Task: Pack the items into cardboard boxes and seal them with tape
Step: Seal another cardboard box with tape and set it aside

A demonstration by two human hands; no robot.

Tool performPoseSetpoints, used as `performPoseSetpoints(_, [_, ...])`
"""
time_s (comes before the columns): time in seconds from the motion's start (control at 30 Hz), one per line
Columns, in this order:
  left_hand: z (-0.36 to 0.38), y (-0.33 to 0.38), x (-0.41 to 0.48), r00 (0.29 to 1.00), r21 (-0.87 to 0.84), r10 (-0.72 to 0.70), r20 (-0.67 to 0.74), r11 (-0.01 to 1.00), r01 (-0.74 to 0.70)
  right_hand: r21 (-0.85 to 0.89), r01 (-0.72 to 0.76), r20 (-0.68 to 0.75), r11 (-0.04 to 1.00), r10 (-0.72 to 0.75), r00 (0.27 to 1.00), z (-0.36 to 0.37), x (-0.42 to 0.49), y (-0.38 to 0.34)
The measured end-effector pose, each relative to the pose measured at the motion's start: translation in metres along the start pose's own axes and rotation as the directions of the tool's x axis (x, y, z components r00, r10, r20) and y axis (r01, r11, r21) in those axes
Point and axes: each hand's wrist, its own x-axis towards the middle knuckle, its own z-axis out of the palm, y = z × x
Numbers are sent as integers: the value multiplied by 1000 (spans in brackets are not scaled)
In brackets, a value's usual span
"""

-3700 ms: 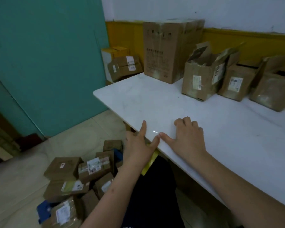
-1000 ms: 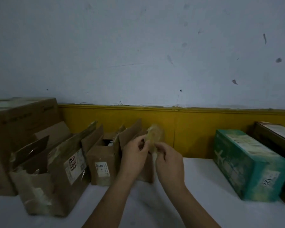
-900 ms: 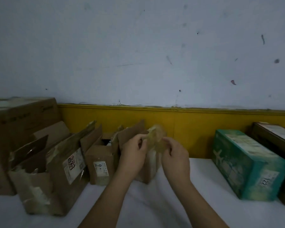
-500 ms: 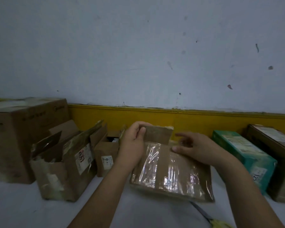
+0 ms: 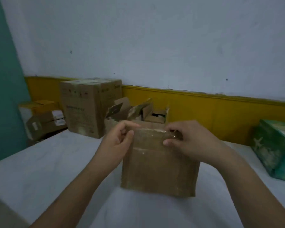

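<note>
Cardboard box point(image 5: 158, 165) standing upright on white worktop point(image 5: 56, 170), sides closed and contents hidden. Glossy clear tape point(image 5: 151, 131) running along its top edge, with another band crossing lower down the front.

Left hand point(image 5: 117, 142) pinching the box's top left corner, thumb lying against the front, forefinger curling over the top. Right hand point(image 5: 192, 142) gripping the top right edge, thumb pressing on the taped front, fingers point(image 5: 184, 127) curling over the rim.

Just behind the box, torn open carton point(image 5: 118, 111) and smaller open carton point(image 5: 156, 117) standing with flaps up, something dark showing inside the smaller one, too dim to identify. Behind and left of the box, tall closed carton point(image 5: 84, 109) carrying dark printed lines, too blurred for reading. Farther left of the box, small stacked parcels point(image 5: 44, 117) showing white labels point(image 5: 58, 115), text illegible. Well right of the box, green carton point(image 5: 273, 145) sitting on the worktop, showing a pale printed figure, wording unreadable.
</note>
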Motion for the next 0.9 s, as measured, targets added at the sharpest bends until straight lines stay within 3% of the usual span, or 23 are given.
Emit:
performPoseSetpoints(0.1, [-14,-8,-22,993,120,-94,71,989,86,88,25,110,996,-35,993,28,2,-22])
performPoseSetpoints(0.27, [-18,-7,-38,999,249,-29,45,968,17,179,-27,76,984,13,997,39,-2,-33])
performPoseSetpoints(0.37, [-23,-5,-50,999,427,48,24,903,-54,58,-6,5,998,6,1000,38,-8,-39])
performPoseSetpoints(0.47, [-46,-11,-79,972,471,35,-230,879,80,-205,63,-119,977,-89,989,50,-15,-55])
performPoseSetpoints(0.57, [-81,-29,-136,812,341,-42,-582,894,291,-133,261,-318,956,-290,902,79,-31,-95])
performPoseSetpoints(0.67, [-103,-53,-200,577,134,-311,-755,788,600,-16,439,-339,898,-418,843,129,-54,-134])
performPoseSetpoints(0.73, [-103,-71,-230,488,4,-543,-684,666,746,79,468,-247,880,-438,864,163,-70,-147])
performPoseSetpoints(0.77, [-101,-78,-240,483,-54,-640,-598,633,772,104,467,-185,878,-444,877,177,-75,-149])
performPoseSetpoints(0.83, [-96,-91,-251,539,-130,-738,-406,630,765,194,422,-61,885,-419,906,196,-79,-146])
performPoseSetpoints(0.9, [-93,-99,-255,621,-203,-751,-226,660,724,302,337,-13,892,-350,937,202,-74,-140])
